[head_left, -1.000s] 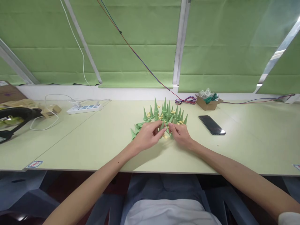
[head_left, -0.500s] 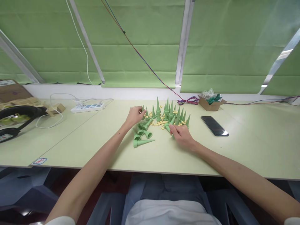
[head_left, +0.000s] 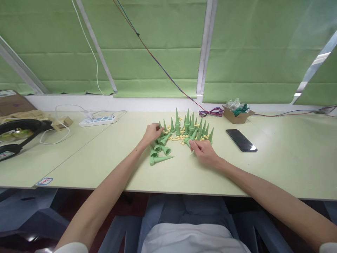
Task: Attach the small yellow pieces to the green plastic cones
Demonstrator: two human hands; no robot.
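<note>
Several green cones stand upright in a cluster, among them a tall one point(head_left: 177, 121), with small yellow pieces point(head_left: 175, 138) scattered between them. My left hand point(head_left: 153, 132) is at the left end of the cluster, fingers bent together beside the standing cones; what it grips, if anything, is hidden. More green cones lie on their sides below it, one point(head_left: 166, 150) with its hollow end showing and another point(head_left: 161, 160) nearest the front edge. My right hand point(head_left: 202, 150) is closed at the cluster's front right, its fingertips on a lying green cone point(head_left: 187, 141).
A black phone point(head_left: 241, 140) lies to the right on the table point(head_left: 284, 158). Behind it are a small cardboard box point(head_left: 236, 117) with plastic and coiled wires point(head_left: 214, 112). A power strip point(head_left: 98, 121), white cable and black headphones point(head_left: 23, 124) are at left.
My left hand has moved slightly down, its fingers still near the left standing cones. My right hand has hardly moved.
</note>
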